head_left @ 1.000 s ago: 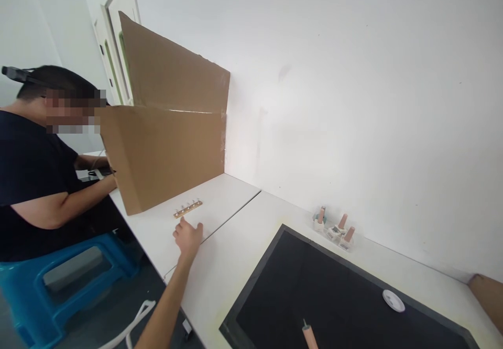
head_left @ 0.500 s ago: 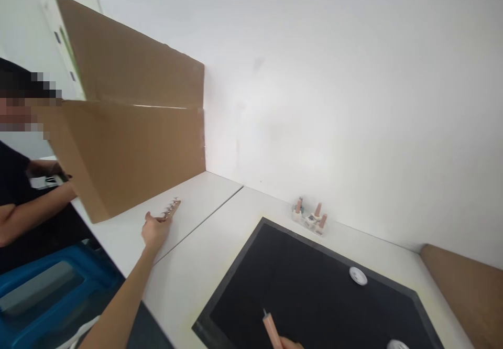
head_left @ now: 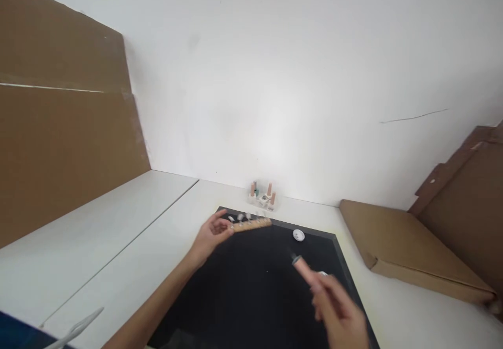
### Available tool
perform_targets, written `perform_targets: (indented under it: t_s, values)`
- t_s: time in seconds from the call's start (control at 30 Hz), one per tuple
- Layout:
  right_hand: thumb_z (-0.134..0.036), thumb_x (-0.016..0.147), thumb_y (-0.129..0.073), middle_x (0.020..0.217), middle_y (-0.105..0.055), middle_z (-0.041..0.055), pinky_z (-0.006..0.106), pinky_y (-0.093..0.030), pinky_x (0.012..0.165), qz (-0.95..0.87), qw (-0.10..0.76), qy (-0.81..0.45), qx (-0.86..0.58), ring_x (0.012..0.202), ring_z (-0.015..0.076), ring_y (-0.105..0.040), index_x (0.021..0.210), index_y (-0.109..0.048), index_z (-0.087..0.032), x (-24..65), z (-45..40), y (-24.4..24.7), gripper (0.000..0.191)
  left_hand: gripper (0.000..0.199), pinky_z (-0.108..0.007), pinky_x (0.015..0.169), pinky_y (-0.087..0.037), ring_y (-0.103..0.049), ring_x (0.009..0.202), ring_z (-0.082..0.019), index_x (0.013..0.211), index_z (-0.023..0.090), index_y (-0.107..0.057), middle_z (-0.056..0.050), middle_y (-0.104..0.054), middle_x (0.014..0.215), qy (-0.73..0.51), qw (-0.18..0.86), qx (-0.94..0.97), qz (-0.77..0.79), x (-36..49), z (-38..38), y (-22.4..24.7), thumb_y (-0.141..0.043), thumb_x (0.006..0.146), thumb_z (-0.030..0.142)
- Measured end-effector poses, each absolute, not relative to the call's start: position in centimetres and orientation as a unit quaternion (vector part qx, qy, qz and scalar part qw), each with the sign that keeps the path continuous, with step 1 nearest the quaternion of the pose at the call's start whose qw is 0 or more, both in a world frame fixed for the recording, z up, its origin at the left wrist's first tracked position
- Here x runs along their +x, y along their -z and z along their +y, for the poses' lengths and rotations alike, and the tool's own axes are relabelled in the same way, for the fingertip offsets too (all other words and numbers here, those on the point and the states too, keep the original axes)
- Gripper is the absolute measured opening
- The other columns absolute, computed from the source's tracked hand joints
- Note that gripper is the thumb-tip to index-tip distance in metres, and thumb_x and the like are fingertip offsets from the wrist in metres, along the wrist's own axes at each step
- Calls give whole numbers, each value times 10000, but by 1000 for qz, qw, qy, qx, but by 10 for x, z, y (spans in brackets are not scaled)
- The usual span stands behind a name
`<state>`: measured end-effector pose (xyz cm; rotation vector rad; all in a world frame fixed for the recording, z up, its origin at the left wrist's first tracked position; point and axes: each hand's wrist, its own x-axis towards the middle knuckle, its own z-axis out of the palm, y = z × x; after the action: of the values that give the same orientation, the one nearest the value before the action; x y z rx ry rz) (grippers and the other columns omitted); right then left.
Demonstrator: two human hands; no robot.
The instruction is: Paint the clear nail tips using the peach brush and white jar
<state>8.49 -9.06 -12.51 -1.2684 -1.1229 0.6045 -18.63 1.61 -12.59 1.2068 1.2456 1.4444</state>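
Note:
My left hand pinches one end of a narrow wooden strip. Several small, shiny nail tips stand along it, blurred by motion. The strip is held over the far left part of a black mat. My right hand grips a pink nail polish brush, its thin dark tip pointing up and left above the mat. Beyond the strip, several small bottles with pinkish caps stand in a clear holder by the wall. A small white round dish lies on the mat; another is mostly hidden behind my right hand.
A cardboard panel rises on the left. To the right lie a flat cardboard box and a brown cardboard flap. The white table meets a white wall. A white cable shows at lower left.
My left hand has brought the wooden strip from the left table over the mat. My right hand has come further into view with the brush. The view has swung right; the other person is out of sight.

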Motion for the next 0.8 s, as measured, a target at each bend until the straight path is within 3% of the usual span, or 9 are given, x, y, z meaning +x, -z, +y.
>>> perform_targets:
  t_s: [0.13,0.27,0.4,0.57,0.8]
  values:
    - [-546,761,-684,542,-497,-36,223,-405,460,-416,687,-243,-544,499,114,-466,864,-688,-186,175,-48,89,374,629,-339,789,-496,-642,730,-175,1133,139,-592,6,-682,722,-513,527,545,403,-102,2,128,-829,554,206]
    - [-535,771,-688,620,-504,-40,221,-390,444,-391,717,-270,-510,496,83,-447,814,-630,-162,222,-6,85,380,580,-324,814,-469,-639,757,-169,1117,162,-613,-4,-700,757,-460,572,577,358,-52,-8,138,-801,568,135]
    - [-327,933,-581,710,-566,-41,189,-434,457,-403,689,-320,-511,509,60,-501,910,-604,-132,241,16,111,198,588,-313,803,-458,-633,750,-164,1099,175,-621,1,-704,759,-422,594,591,346,-31,-10,153,-792,544,83]
    - [-323,945,-567,769,-607,-20,199,-477,484,-412,641,-377,-527,552,70,-552,934,-611,-127,259,24,147,201,572,-319,823,-456,-627,786,-173,1098,188,-623,-16,-703,799,-390,606,597,352,-20,-5,162,-782,560,74]
    - [-312,941,-578,695,-569,-47,184,-445,454,-420,611,-398,-540,494,54,-504,902,-613,-126,276,32,150,193,509,-307,828,-444,-609,822,-165,1122,192,-607,-29,-671,889,-356,605,614,362,-12,10,163,-721,644,62]
